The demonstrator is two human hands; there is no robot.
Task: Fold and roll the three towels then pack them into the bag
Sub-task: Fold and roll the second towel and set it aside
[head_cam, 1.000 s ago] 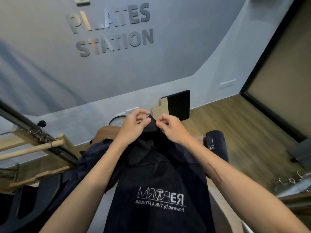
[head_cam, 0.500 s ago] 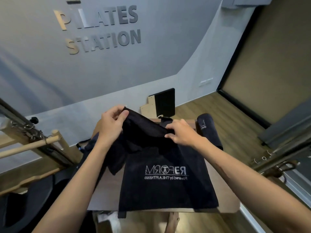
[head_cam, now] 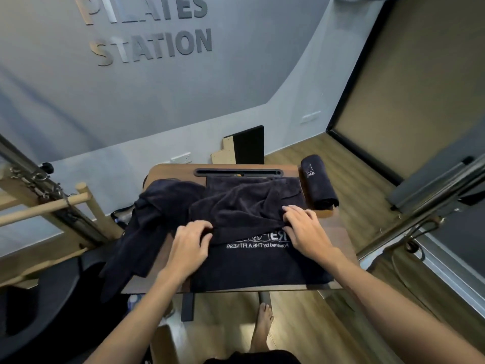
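- Worktop (head_cam: 338,261): small wooden top, w/ a dark slot (head_cam: 237,172) along its far edge. The near edge is just in front of the person; a bare foot (head_cam: 262,321) is on the floor below it.
- Dark towel w/ logo (head_cam: 262,266) lies flat in the middle of the worktop. Its near edge goes along the near edge of the top, approx. The far part is folded back toward the person and bunched, and it covers the upper half of the white logo.
- Left hand (head_cam: 190,248) is on the left end of this fold; fingers curled, they grip the cloth edge.
- Right hand (head_cam: 305,229) is on the right end of the fold; fingers curled round the bunched cloth, holding it.
- Second towel (head_cam: 147,227), not folded, is in a heap at the left side and hangs over the left edge of the worktop.
- Rolled towel (head_cam: 319,186) lies at the far right corner, just beside the flat towel, partly over the right edge.
- Open room: only a strip of bare wood at the right, betw. right hand and edge. Metal frame (head_cam: 433,195) is near on the right, wooden bars (head_cam: 52,203) on the left.
- Vs. 0.5 s ago: then both hands held the towel's far edge up, above the top, logo fully visible. Now the hands are down and nearer to the person, and the fold lies on the logo.
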